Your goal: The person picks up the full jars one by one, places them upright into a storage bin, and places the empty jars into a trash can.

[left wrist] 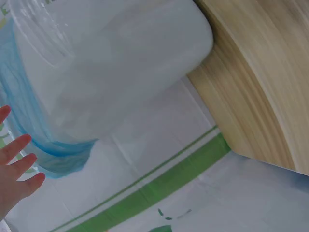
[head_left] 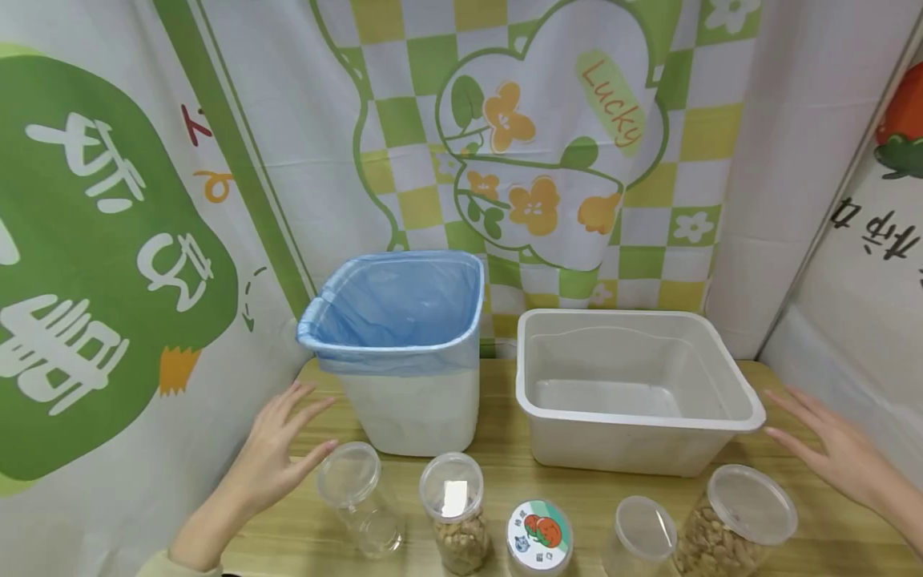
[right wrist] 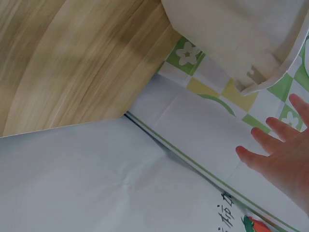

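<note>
My left hand (head_left: 270,453) is spread beside an empty-looking clear jar (head_left: 363,501) and the bin (head_left: 411,409), with nothing between its fingers. A blue bag (head_left: 397,312) lines that bin and folds over its rim. On the other side, my right hand (head_left: 836,449) has its fingers extended near the right end of a white tub (head_left: 613,441), holding nothing. In front of the tub stand a lidded jar of nuts (head_left: 739,521), a small clear container (head_left: 638,541) and a jar with a persimmon-patterned lid (head_left: 539,535). Another nut jar (head_left: 456,513) stands left of these.
All the containers stand on a wood-grain table (head_left: 497,409). A printed curtain (head_left: 447,120) hangs right behind the bin and tub. White printed cloth (head_left: 108,320) borders the left side, and more cloth (head_left: 858,336) the right.
</note>
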`<control>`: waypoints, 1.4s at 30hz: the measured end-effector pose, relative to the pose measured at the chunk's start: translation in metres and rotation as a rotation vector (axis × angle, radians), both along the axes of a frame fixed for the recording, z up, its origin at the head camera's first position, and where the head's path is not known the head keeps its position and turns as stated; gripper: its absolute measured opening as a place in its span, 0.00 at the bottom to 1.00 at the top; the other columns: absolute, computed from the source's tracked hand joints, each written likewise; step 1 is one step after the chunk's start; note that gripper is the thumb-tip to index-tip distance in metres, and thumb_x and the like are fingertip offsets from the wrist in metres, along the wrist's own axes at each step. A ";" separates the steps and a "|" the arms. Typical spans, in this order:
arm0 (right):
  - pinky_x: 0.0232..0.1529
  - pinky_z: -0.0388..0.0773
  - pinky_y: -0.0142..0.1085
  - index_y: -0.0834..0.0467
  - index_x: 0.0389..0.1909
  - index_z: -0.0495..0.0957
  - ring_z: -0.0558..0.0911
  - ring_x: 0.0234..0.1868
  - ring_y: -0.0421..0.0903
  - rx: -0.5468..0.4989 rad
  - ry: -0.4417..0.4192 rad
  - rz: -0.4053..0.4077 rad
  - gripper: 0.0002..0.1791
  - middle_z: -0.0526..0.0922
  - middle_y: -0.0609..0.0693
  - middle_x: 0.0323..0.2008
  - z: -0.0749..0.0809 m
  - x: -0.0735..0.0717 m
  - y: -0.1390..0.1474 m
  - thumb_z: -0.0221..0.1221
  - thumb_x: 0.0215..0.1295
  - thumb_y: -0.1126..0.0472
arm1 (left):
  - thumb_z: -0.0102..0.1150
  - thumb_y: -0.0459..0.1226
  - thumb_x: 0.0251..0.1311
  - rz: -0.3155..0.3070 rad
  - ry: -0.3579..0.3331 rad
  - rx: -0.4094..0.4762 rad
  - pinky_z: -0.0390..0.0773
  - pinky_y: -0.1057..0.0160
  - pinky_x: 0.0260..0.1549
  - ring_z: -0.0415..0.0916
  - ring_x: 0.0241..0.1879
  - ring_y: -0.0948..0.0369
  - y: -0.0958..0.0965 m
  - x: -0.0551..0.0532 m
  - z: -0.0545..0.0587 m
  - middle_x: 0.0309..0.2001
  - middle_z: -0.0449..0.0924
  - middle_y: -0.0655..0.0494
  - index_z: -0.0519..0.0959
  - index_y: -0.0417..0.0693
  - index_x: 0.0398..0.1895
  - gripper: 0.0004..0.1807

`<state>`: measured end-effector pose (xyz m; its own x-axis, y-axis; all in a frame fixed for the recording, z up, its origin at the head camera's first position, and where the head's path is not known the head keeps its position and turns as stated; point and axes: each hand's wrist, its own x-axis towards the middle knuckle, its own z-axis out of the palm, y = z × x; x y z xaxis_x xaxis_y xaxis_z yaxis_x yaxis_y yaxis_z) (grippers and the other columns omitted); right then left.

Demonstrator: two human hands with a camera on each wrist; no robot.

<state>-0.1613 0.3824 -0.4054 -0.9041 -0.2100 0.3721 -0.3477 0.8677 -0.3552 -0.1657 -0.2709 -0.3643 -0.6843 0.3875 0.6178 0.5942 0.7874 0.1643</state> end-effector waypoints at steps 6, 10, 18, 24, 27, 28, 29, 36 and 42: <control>0.36 0.51 0.70 0.56 0.63 0.60 0.56 0.51 0.78 -0.072 -0.047 0.005 0.30 0.50 0.68 0.64 0.006 -0.004 -0.006 0.56 0.59 0.59 | 0.60 0.45 0.48 -0.073 0.042 0.047 0.54 0.44 0.54 0.57 0.58 0.47 0.019 0.005 0.009 0.55 0.66 0.42 0.73 0.42 0.50 0.25; 0.36 0.54 0.69 0.59 0.58 0.66 0.58 0.50 0.78 -0.088 -0.061 0.000 0.27 0.54 0.70 0.61 0.008 -0.009 -0.009 0.58 0.57 0.58 | 0.62 0.42 0.48 -0.123 0.033 0.066 0.56 0.46 0.53 0.58 0.57 0.47 0.034 0.009 0.013 0.55 0.67 0.44 0.73 0.42 0.50 0.24; 0.40 0.55 0.67 0.64 0.51 0.72 0.61 0.51 0.75 -0.131 -0.052 0.014 0.24 0.58 0.67 0.61 0.008 -0.015 -0.015 0.61 0.54 0.58 | 0.63 0.39 0.48 -0.254 0.018 0.106 0.56 0.64 0.56 0.62 0.55 0.47 0.061 0.014 0.013 0.56 0.66 0.48 0.72 0.44 0.52 0.25; 0.40 0.60 0.64 0.63 0.44 0.77 0.64 0.58 0.60 -0.155 -0.020 0.006 0.20 0.55 0.26 0.56 0.001 -0.016 -0.016 0.63 0.50 0.58 | 0.63 0.34 0.46 -0.304 -0.077 0.134 0.66 0.57 0.51 0.62 0.56 0.52 0.083 0.021 0.007 0.58 0.63 0.51 0.69 0.47 0.54 0.28; 0.45 0.68 0.50 0.61 0.41 0.78 0.61 0.57 0.31 -0.164 0.003 0.002 0.18 0.54 0.16 0.50 -0.003 -0.017 -0.016 0.65 0.48 0.58 | 0.63 0.34 0.46 -0.313 -0.112 0.143 0.70 0.50 0.45 0.63 0.56 0.52 0.092 0.024 0.001 0.58 0.63 0.52 0.68 0.49 0.55 0.29; 0.47 0.69 0.41 0.61 0.40 0.79 0.58 0.54 0.23 -0.168 0.009 0.003 0.17 0.55 0.16 0.50 -0.004 -0.017 -0.016 0.65 0.48 0.58 | 0.63 0.34 0.47 -0.316 -0.124 0.146 0.70 0.50 0.44 0.62 0.56 0.53 0.095 0.025 -0.002 0.59 0.62 0.52 0.68 0.49 0.56 0.29; 0.47 0.68 0.31 0.60 0.38 0.79 0.56 0.49 0.17 -0.174 0.016 0.002 0.17 0.56 0.16 0.50 -0.005 -0.017 -0.016 0.66 0.47 0.58 | 0.63 0.34 0.47 -0.323 -0.133 0.149 0.71 0.51 0.44 0.63 0.56 0.53 0.097 0.026 -0.004 0.59 0.62 0.52 0.67 0.50 0.56 0.29; 0.36 0.56 0.10 0.57 0.33 0.81 0.70 0.46 0.31 -0.190 0.007 -0.025 0.14 0.59 0.17 0.49 -0.007 -0.017 -0.016 0.67 0.44 0.57 | 0.61 0.35 0.49 -0.344 -0.177 0.192 0.72 0.52 0.42 0.64 0.55 0.51 0.108 0.029 -0.020 0.60 0.61 0.51 0.66 0.50 0.57 0.29; 0.37 0.57 0.09 0.57 0.31 0.81 0.59 0.43 0.15 -0.234 0.031 -0.009 0.10 0.61 0.18 0.47 -0.010 -0.017 -0.017 0.66 0.46 0.59 | 0.58 0.39 0.54 -0.327 -0.328 0.249 0.68 0.44 0.44 0.59 0.58 0.50 0.118 0.033 -0.034 0.62 0.56 0.55 0.65 0.56 0.58 0.26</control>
<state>-0.1783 0.3659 -0.4150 -0.8931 -0.1069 0.4371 -0.3542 0.7662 -0.5362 -0.1325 -0.1531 -0.3983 -0.7251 0.4817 0.4921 0.6883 0.4826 0.5417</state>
